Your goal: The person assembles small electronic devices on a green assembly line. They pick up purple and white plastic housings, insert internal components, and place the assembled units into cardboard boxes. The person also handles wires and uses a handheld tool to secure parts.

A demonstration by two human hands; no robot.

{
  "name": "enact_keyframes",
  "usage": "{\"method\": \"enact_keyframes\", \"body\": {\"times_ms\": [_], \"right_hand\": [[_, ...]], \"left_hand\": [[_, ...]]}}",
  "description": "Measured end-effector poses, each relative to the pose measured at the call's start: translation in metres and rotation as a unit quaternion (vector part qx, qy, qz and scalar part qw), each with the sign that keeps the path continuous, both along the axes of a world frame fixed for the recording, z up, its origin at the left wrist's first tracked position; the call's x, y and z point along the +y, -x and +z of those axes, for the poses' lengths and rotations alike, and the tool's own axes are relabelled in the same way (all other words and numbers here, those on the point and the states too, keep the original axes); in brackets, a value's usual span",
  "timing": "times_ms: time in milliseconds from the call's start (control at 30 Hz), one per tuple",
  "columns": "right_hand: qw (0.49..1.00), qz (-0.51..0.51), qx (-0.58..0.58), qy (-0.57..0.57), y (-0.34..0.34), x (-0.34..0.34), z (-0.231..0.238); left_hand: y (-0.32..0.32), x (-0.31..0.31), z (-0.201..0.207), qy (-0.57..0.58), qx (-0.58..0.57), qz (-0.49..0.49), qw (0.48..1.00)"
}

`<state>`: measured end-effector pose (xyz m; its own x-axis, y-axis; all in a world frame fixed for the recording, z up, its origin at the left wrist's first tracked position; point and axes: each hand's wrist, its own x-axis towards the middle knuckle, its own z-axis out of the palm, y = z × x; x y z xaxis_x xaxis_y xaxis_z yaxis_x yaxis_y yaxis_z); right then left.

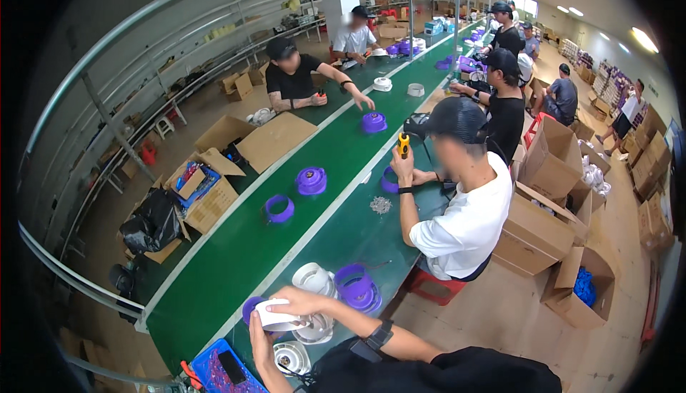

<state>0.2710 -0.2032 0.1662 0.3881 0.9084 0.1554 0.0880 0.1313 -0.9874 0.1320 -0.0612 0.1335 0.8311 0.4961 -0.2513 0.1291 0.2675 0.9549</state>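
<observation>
A white ring-shaped plastic housing (pixel 275 317) is held between both my hands above the near bench edge. My left hand (pixel 261 341) grips its left side from below, while my right hand (pixel 300 301) lies over its top and right side. Just behind it, a purple ring (pixel 249 309) is partly covered. White round housings (pixel 313 279) stand beyond my right hand, and another white round part with a ringed centre (pixel 291 358) lies below it. Purple housings (pixel 357 289) stand to the right. Near my left forearm is a blue tray (pixel 207 364) of small parts, with a dark flat object (pixel 231 368) on top.
A green conveyor belt (pixel 207 279) runs away past the bench, carrying a purple ring (pixel 279 209) and purple housings (pixel 311 181). At right, a co-worker in white holds a yellow power screwdriver (pixel 404 146) beside a screw pile (pixel 380 205). Cardboard boxes (pixel 532 232) stand behind.
</observation>
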Motion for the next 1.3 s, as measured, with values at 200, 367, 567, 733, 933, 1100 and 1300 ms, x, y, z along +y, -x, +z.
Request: {"method": "enact_keyframes", "body": {"times_ms": [200, 367, 567, 733, 933, 1100, 1300], "right_hand": [[0.994, 0.043, 0.091, 0.048, -0.006, 0.001, -0.008], [0.976, 0.004, 0.217, 0.02, -0.001, -0.009, 0.016], [0.897, -0.036, 0.408, -0.167, -0.006, -0.005, 0.019], [0.932, -0.096, 0.343, -0.073, -0.002, 0.001, 0.012], [0.959, -0.056, 0.278, -0.021, 0.0, 0.008, 0.004], [0.97, -0.061, 0.233, -0.025, 0.002, 0.01, 0.008], [0.985, -0.011, 0.164, -0.062, 0.01, 0.015, 0.013]], "left_hand": [[0.01, 0.01, -0.003, -0.011, -0.023, 0.002, 1.0], [0.017, 0.019, -0.012, -0.044, -0.075, 0.025, 0.996], [0.011, -0.008, -0.017, -0.088, -0.009, -0.055, 0.995], [-0.004, -0.03, -0.009, -0.047, -0.024, -0.021, 0.998], [0.005, -0.021, 0.001, 0.012, -0.109, 0.026, 0.994], [0.004, -0.027, 0.005, -0.088, -0.058, 0.029, 0.994], [0.009, -0.027, -0.009, -0.004, 0.001, 0.022, 1.0]]}}
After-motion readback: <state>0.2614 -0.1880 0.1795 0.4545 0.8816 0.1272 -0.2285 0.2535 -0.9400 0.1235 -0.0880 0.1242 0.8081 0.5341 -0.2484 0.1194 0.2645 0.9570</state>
